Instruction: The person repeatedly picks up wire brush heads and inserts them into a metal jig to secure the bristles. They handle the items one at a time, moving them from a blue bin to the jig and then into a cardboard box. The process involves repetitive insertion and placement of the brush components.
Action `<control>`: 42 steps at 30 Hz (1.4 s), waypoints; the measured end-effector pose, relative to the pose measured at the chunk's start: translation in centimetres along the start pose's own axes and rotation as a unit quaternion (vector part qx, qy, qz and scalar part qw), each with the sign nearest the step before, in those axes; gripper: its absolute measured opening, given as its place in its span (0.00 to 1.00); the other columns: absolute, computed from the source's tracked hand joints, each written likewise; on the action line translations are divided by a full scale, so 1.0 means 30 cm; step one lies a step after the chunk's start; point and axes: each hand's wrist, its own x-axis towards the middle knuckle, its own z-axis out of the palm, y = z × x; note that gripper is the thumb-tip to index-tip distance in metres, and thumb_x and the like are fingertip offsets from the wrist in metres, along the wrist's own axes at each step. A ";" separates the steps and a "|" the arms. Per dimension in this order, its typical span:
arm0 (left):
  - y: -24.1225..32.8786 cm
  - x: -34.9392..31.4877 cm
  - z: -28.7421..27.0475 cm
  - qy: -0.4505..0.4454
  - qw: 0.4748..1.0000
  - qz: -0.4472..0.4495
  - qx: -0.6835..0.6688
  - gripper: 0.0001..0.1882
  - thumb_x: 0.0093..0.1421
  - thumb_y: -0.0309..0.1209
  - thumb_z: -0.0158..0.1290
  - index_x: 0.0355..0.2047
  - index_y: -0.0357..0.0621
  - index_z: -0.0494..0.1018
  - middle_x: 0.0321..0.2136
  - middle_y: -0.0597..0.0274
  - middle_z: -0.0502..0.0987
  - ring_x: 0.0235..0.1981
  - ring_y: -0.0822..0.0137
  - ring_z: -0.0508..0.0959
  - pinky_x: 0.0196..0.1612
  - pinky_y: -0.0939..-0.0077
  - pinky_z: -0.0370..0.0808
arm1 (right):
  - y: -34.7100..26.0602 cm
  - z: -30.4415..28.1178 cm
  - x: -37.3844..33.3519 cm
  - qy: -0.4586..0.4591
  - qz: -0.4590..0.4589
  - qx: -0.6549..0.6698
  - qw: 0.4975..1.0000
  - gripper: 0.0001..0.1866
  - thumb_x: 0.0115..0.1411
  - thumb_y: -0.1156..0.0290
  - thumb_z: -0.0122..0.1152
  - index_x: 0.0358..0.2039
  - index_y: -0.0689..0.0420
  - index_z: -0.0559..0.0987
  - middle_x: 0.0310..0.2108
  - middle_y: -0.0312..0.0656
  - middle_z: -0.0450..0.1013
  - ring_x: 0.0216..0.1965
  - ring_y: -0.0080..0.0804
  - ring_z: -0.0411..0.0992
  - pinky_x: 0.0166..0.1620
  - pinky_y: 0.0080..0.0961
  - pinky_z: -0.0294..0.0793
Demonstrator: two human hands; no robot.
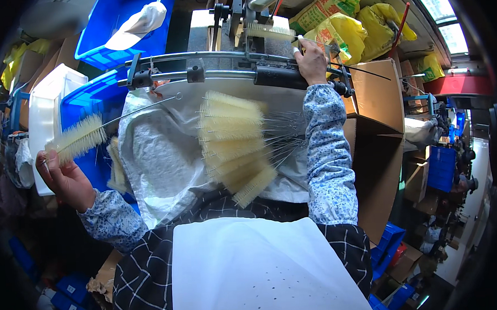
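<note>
At the far left, my left hand pinches the bristled end of a bottle brush. That brush's wire stem runs up to the right and ends in a small loop. My right hand, with white coverings on two fingertips, is closed at the right end of another pale brush on the bench machine. My fingers partly hide what they grip there. Between my arms, a fanned pile of cream-coloured brushes lies on a white cloth, bristles left and looped wire stems right.
Blue bins and a white tub stand on the left, one bin holding more brushes. Metal rails cross in front of me. Cardboard boxes are at the right, with yellow sacks behind the machine.
</note>
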 end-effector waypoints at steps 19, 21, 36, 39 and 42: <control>0.019 -0.174 0.417 -0.218 0.947 -0.184 -0.149 0.14 0.53 0.28 0.50 0.40 0.41 0.64 0.30 0.63 0.70 0.30 0.74 0.72 0.35 0.82 0.70 | 0.143 -0.434 -0.068 -0.236 -0.026 0.247 0.939 0.13 0.57 0.68 0.52 0.41 0.60 0.74 0.35 0.40 0.72 0.34 0.26 0.70 0.39 0.23 0.69; 0.009 -0.209 0.475 -0.314 0.917 -0.177 -0.171 0.14 0.52 0.25 0.51 0.40 0.41 0.64 0.30 0.64 0.69 0.28 0.76 0.72 0.31 0.86 0.70 | -0.014 -0.509 -0.115 -0.348 -0.017 0.374 0.859 0.17 0.58 0.64 0.51 0.46 0.58 0.70 0.38 0.39 0.72 0.37 0.26 0.69 0.43 0.23 0.68; -0.026 -0.286 0.655 -0.751 0.611 0.118 0.220 0.46 0.45 0.50 0.57 0.57 0.45 0.47 0.54 0.45 0.55 0.55 0.50 0.57 0.56 0.58 0.55 | -0.114 -0.199 -0.053 -0.066 -0.100 0.147 0.982 0.14 0.51 0.69 0.55 0.40 0.48 0.74 0.31 0.40 0.69 0.35 0.37 0.68 0.40 0.28 0.67; -0.096 -0.344 0.648 -0.800 0.448 0.204 0.343 0.53 0.42 0.65 0.49 0.59 0.45 0.43 0.57 0.40 0.49 0.59 0.43 0.48 0.61 0.55 0.41 | -0.061 -0.096 0.004 0.010 -0.108 -0.035 0.993 0.15 0.48 0.72 0.53 0.38 0.43 0.76 0.30 0.38 0.69 0.34 0.38 0.67 0.38 0.32 0.66; -0.129 -0.394 0.698 -0.821 0.328 0.169 0.435 0.58 0.38 0.70 0.46 0.60 0.44 0.41 0.57 0.38 0.47 0.59 0.41 0.47 0.60 0.49 0.40 | -0.030 -0.040 0.002 -0.003 -0.084 -0.060 0.995 0.16 0.48 0.72 0.52 0.38 0.42 0.76 0.30 0.36 0.69 0.35 0.37 0.66 0.38 0.33 0.66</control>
